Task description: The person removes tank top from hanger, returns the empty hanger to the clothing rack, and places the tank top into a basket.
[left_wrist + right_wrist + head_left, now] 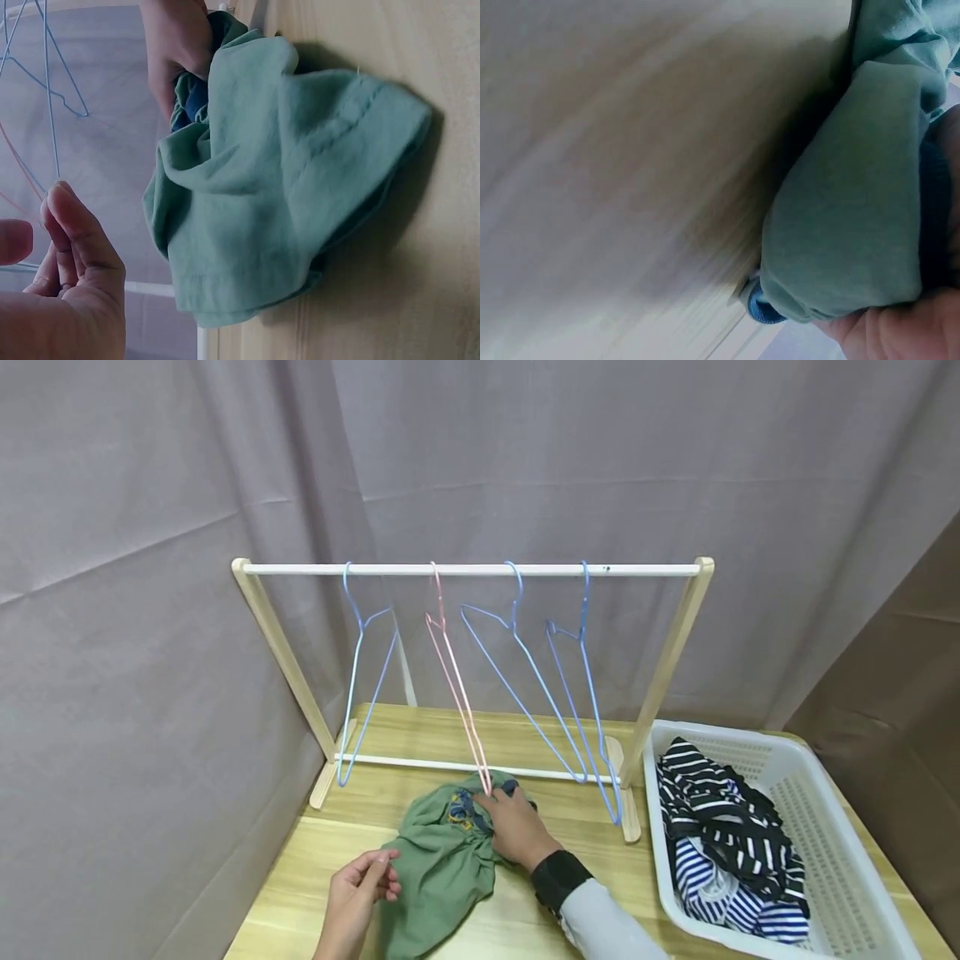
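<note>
Green shorts lie bunched on the table below the clothes rack, with dark blue and yellow showing at the gathered waist. My right hand grips them by that waist, some of its fingers hidden by the cloth in the right wrist view. Close above this hand is the lower end of a pink hanger, which overlaps the shorts in the head view. Beside the left edge of the shorts is my left hand, its fingers loosely bent and holding nothing. In the left wrist view, its thumb stands apart from the fingers.
Three blue hangers hang with the pink one from the white bar of a wooden-legged rack. To the right, a white plastic basket holds striped clothes. Grey curtains surround the wooden table.
</note>
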Action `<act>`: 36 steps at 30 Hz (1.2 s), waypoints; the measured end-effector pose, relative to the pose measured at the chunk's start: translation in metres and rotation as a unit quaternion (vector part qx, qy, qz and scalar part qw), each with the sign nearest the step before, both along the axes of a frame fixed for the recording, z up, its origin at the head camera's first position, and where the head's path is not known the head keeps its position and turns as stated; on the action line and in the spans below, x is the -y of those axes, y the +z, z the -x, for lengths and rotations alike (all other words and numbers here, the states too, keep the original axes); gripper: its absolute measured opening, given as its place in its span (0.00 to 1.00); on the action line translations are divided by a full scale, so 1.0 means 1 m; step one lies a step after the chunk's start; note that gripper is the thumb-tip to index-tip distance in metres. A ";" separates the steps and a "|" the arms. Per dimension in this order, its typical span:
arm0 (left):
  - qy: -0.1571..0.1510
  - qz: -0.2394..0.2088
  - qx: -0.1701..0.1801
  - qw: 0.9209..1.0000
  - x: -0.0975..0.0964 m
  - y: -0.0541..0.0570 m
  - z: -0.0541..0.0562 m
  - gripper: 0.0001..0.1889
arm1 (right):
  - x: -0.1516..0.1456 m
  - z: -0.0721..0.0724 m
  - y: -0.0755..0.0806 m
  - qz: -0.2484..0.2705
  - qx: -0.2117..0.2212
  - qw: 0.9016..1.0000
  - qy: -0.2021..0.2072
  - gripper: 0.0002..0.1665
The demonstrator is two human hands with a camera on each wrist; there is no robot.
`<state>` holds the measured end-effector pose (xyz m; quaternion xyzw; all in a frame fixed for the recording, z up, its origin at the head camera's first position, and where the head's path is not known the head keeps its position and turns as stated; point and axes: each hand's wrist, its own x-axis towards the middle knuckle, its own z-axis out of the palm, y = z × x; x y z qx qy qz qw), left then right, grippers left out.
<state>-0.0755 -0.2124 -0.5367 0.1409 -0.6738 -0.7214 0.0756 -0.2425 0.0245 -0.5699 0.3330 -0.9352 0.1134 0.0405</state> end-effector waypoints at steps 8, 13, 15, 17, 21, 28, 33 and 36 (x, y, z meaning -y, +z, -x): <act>0.003 -0.004 0.001 1.000 0.000 0.004 -0.002 0.20 | -0.007 0.009 0.003 0.027 -0.006 1.000 0.015 0.42; 0.007 -0.011 -0.004 1.000 0.002 0.005 -0.001 0.20 | -0.013 0.015 0.002 0.063 0.016 0.998 0.001 0.44; 0.008 -0.013 -0.002 1.000 0.003 0.005 -0.003 0.20 | -0.016 0.014 0.000 0.068 0.024 0.997 -0.002 0.45; 0.006 -0.011 -0.006 1.000 0.004 0.004 -0.005 0.20 | -0.017 0.011 -0.003 0.078 0.027 0.997 -0.004 0.46; -0.002 -0.009 -0.018 1.000 0.003 0.001 -0.010 0.21 | -0.021 0.005 -0.006 0.106 0.047 0.993 -0.015 0.45; -0.011 -0.001 -0.037 0.999 0.002 0.000 -0.012 0.22 | -0.031 -0.003 -0.003 0.140 0.061 0.988 -0.018 0.48; -0.014 0.000 -0.049 0.999 0.003 -0.001 -0.012 0.21 | -0.036 -0.010 0.002 0.143 0.081 0.986 -0.023 0.49; -0.021 -0.003 -0.051 0.998 0.002 -0.002 -0.013 0.21 | -0.040 -0.017 0.006 0.145 0.090 0.985 -0.028 0.50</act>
